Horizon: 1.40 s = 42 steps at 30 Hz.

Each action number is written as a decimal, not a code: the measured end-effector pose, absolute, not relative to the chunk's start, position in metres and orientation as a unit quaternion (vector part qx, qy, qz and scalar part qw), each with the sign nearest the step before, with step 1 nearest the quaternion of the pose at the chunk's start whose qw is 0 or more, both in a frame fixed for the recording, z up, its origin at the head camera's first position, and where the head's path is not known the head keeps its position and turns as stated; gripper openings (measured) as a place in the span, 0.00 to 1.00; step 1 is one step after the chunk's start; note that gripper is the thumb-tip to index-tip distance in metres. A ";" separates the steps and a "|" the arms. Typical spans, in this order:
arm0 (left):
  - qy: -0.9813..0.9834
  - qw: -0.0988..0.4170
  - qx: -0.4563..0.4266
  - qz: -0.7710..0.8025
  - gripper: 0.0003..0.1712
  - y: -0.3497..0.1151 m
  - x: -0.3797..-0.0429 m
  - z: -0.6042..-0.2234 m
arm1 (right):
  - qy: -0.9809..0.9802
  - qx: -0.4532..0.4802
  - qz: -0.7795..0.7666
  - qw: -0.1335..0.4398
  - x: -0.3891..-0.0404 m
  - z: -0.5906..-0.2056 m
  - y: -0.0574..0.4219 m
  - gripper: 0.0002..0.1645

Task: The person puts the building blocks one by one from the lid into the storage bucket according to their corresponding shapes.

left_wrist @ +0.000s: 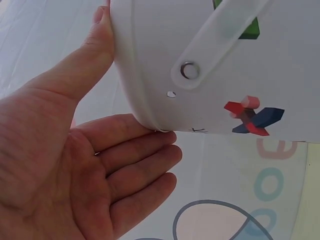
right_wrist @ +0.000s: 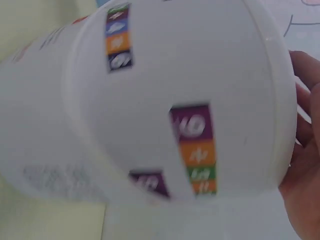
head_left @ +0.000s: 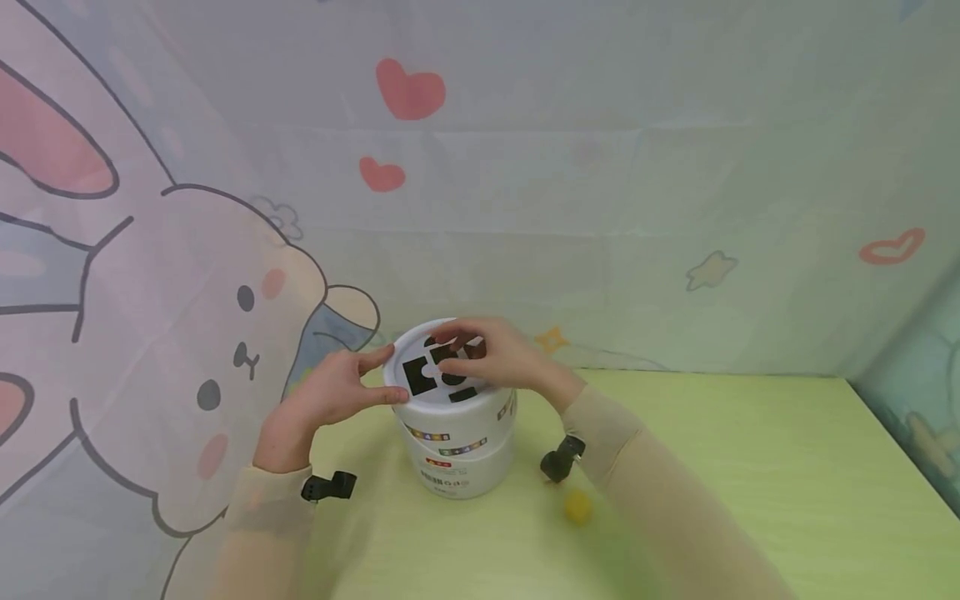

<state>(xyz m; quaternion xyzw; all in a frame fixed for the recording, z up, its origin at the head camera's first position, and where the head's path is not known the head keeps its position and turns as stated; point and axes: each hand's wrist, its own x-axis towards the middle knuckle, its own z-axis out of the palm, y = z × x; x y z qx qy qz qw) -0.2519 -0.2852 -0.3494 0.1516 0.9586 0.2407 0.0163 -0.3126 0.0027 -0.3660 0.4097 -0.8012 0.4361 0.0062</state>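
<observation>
Your white bucket [head_left: 457, 454] stands upright on the green desk [head_left: 720, 475], its lid [head_left: 442, 397] marked with black shapes. Your left hand [head_left: 337, 387] is spread at the lid's edge, thumb and forefinger touching the rim, the other fingers extended and relaxed. Your right hand [head_left: 498, 354] is over the lid with bent fingers; whether they grasp anything, you cannot tell from here. A small yellow object [head_left: 577, 507], blurred, lies on the desk to the bucket's right, near your right sleeve [head_left: 645, 467].
</observation>
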 end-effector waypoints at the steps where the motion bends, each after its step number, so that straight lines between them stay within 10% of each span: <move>1: 0.958 0.016 0.153 0.241 0.59 -0.285 -0.252 -0.349 | -0.797 0.408 0.444 0.021 -0.312 -0.369 0.009 0.27; 9: 0.956 0.008 0.160 0.245 0.58 -0.284 -0.253 -0.350 | -0.787 0.365 0.478 0.138 -0.310 -0.400 0.078 0.16; 42: 0.956 0.007 0.164 0.244 0.58 -0.288 -0.253 -0.354 | -0.858 0.266 0.437 -0.044 -0.252 -0.527 0.270 0.25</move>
